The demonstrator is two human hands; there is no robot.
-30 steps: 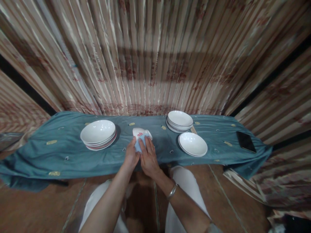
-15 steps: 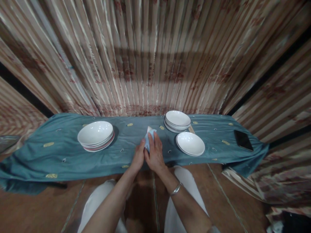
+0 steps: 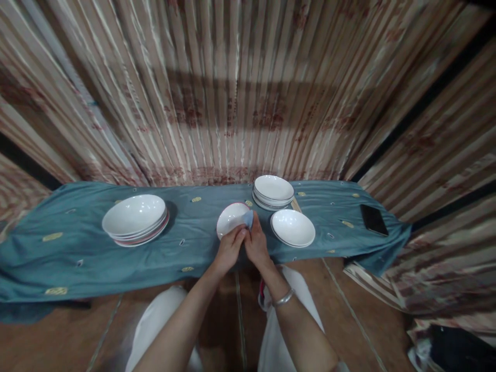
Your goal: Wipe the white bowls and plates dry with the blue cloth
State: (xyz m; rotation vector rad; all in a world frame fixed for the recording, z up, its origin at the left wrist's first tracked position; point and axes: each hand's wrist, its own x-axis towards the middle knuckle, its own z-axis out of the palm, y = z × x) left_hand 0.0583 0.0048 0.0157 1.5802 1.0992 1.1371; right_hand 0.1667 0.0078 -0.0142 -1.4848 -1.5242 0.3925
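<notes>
A white dish with a thin reddish rim [image 3: 229,218] is held up in front of me, its hollow side showing. My left hand [image 3: 231,247] grips its near edge, thumb over the rim. A light blue cloth [image 3: 249,219] lies against the dish's right side, pinched in my right hand [image 3: 256,243]. Both hands nearly touch each other; the fingers behind the dish are hidden.
On the left stands a stack of white dishes [image 3: 135,217]. Two more stacks are on the right: a back stack [image 3: 273,188] and a lower front stack [image 3: 293,227]. A black phone [image 3: 373,219] rests near the right end of the teal tablecloth [image 3: 194,227].
The dish, mostly hidden before, now faces me with its inside in sight. My right hand has brought the cloth to its right rim. The view has shifted slightly right.
</notes>
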